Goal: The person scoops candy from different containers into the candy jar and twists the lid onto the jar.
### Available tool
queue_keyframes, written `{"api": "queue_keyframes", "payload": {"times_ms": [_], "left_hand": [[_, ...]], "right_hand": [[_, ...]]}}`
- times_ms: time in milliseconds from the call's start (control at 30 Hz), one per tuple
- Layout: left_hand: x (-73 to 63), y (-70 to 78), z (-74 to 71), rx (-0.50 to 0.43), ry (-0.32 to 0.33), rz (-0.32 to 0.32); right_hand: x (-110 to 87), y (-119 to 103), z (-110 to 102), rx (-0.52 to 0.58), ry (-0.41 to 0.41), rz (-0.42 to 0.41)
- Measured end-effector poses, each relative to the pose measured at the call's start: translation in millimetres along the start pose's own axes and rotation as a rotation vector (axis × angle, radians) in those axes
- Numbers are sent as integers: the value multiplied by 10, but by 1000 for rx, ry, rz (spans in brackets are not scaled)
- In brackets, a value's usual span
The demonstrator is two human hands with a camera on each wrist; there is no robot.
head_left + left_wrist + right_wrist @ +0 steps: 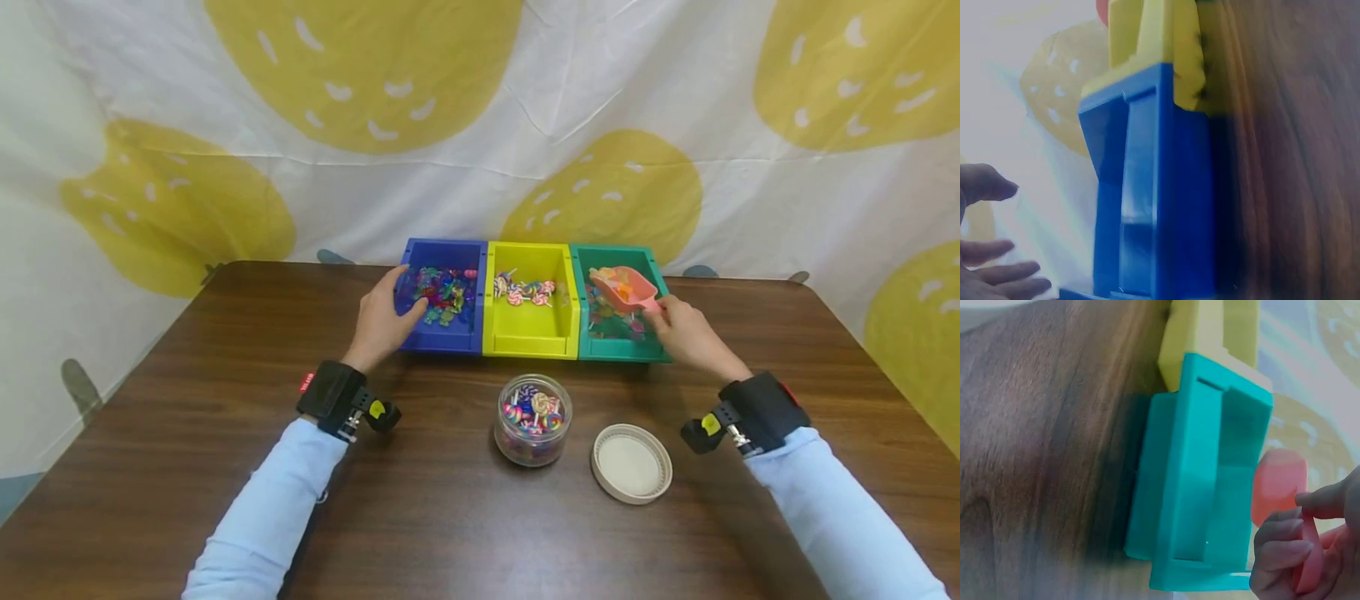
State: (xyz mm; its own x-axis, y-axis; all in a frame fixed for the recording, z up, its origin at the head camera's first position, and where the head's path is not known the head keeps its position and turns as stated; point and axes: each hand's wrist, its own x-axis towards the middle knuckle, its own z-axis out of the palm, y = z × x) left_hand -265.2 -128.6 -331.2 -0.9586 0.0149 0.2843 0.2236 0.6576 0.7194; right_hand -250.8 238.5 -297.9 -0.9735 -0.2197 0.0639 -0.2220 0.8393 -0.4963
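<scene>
My right hand [693, 337] grips the handle of a pink scoop [639, 289] above the green bin [621, 349]. Small yellow-orange pieces lie in the scoop, and colourful translucent pieces lie in the bin below. In the right wrist view, the fingers [1280, 540] curl round the scoop's handle. My left hand [380, 323] is at the left side of the blue bin [442, 340], thumb and fingers apart and holding nothing. Whether it touches the rim is unclear. Colourful translucent pieces lie inside the blue bin.
Between those bins sits a yellow bin [528, 325] with several lollipop-shaped pieces [531, 292]. In front stand a clear jar [531, 446] of similar swirled pieces and, to its right, a white lid [632, 464]. A patterned cloth [420, 200] hangs behind the wooden table [420, 517].
</scene>
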Motion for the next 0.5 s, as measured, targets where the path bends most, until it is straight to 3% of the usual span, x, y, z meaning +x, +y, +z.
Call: {"api": "queue_keyframes", "payload": {"times_ms": [100,200,333,500], "left_hand": [[-35,76,11,-50,6,63],[-67,149,22,-117,-39,116],[-100,223,46,-195,-183,160],[-129,272,90,-247,-379,165]], "right_hand": [[-69,-2,-47,21,-2,-36],[-136,-4,-79,40,1,-78],[-210,-17,-85,92,-5,-146],[-283,-68,-75,145,-21,-203]]}}
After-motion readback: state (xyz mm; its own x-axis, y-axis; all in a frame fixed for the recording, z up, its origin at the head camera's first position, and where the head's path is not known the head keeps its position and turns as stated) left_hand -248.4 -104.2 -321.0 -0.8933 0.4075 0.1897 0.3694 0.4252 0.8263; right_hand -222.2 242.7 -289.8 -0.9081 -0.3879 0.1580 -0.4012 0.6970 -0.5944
